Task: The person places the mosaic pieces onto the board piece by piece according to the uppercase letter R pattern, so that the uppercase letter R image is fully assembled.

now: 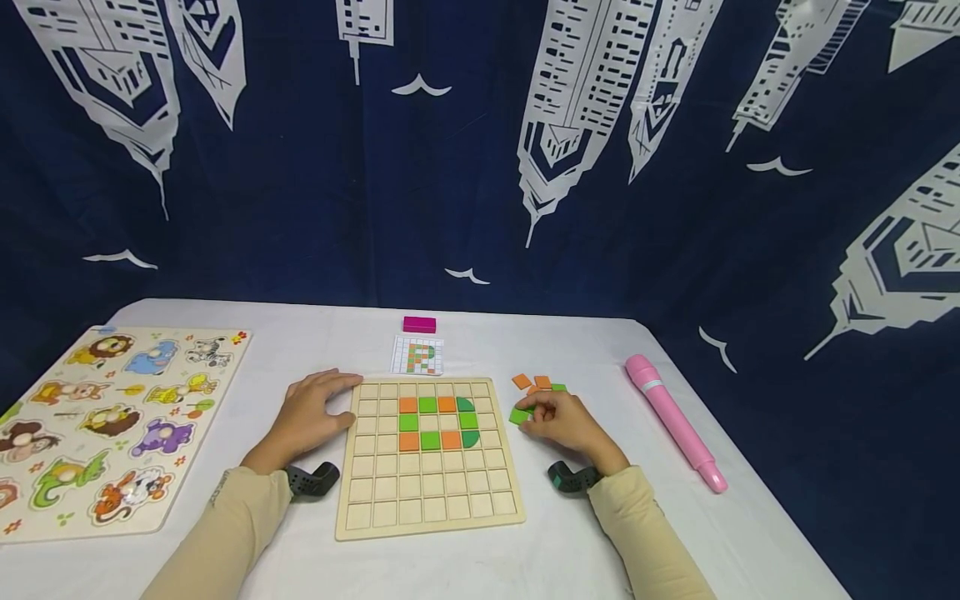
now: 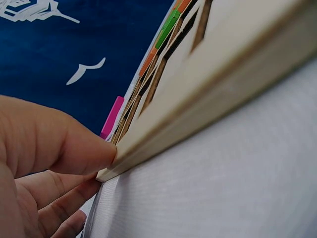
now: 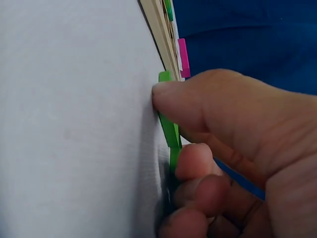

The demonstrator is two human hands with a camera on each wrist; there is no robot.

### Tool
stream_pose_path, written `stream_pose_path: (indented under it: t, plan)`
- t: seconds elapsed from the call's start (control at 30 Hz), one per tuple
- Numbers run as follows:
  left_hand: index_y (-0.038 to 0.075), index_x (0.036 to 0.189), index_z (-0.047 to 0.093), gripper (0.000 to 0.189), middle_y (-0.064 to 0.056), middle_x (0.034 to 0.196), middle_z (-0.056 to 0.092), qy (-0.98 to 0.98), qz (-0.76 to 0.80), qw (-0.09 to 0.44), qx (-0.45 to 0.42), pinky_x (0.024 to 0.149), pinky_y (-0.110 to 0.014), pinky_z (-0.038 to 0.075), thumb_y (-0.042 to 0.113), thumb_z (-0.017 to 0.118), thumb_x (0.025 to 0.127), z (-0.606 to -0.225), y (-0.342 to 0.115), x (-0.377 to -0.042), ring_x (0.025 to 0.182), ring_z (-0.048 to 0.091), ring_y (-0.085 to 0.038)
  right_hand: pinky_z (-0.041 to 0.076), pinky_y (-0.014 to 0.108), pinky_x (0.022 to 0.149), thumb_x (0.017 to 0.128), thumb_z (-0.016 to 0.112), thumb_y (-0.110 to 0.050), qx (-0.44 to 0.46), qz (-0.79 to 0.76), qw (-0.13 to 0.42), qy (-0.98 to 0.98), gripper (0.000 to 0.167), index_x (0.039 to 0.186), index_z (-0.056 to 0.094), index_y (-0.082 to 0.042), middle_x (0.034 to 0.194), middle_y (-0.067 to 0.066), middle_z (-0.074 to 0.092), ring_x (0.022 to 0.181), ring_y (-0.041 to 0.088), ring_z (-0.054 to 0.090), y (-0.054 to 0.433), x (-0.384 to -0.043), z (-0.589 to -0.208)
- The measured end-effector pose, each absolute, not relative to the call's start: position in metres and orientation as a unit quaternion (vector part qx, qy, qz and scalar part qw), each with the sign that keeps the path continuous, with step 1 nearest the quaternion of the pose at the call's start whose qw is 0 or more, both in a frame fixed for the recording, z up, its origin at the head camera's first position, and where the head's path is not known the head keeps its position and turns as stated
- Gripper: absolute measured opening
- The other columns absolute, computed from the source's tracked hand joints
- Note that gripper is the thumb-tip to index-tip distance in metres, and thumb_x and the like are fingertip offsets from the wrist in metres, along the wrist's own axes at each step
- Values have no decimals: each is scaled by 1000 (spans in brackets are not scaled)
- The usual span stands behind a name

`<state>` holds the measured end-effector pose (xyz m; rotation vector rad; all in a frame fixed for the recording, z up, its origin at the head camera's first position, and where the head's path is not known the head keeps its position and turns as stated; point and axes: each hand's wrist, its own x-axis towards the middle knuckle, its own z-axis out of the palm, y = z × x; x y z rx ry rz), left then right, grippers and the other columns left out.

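Observation:
A wooden grid board (image 1: 433, 504) lies flat on the table, with orange, green and dark green tiles set in a ring in its upper cells. My left hand (image 1: 311, 417) rests against the board's upper left edge; its thumb (image 2: 89, 148) and fingers touch near the corner. Right of the board, my right hand (image 1: 562, 423) pinches a green square tile (image 3: 169, 130) between thumb and index finger, low over the white cloth. Several loose tiles, including an orange tile (image 1: 521, 381), lie just beyond that hand.
A pattern card (image 1: 400, 357) lies behind the board, with a magenta block (image 1: 419, 324) beyond it. At the left is an animal puzzle board (image 1: 142, 508). A pink cylinder (image 1: 675, 421) lies at the right on the white table (image 1: 300, 567). A dark blue curtain (image 1: 300, 192) hangs behind.

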<state>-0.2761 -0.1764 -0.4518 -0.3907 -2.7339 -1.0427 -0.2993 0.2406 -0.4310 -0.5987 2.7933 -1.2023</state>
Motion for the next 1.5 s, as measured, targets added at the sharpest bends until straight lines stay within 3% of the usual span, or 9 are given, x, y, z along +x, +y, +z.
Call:
stream_pose_path:
  t: [0.77,1.0,1.17,1.5]
  plan:
    - [0,142,68,57,-23,148,64,-922,-353,91,-129,122,-67,24,12,72,86,-453,-177,-278,150,43,-49,46,18,65,84,83,3,-206,-402,43,891,20,102,75,6,83,1,64,72,9,55,248,-297,-422]
    - [0,142,68,58,-23,148,64,-923,-352,89,-126,122,-67,23,12,72,86,-453,-177,-278,150,43,-49,57,21,65,85,73,6,-195,-432,85,877,24,109,72,9,90,7,72,74,10,63,249,-296,-415]
    - [0,142,68,57,-22,148,65,-922,-354,91,-128,122,-68,23,11,72,86,-454,-178,-278,150,43,-49,63,27,67,89,74,8,-182,-466,120,857,28,116,67,14,91,10,76,73,13,69,244,-296,-408]
    - [0,142,68,57,-21,148,65,-924,-350,90,-125,122,-68,23,12,73,86,-455,-178,-280,151,43,-48,63,27,70,90,76,5,-191,-494,173,830,29,117,67,13,90,11,79,75,12,72,214,-285,-401]
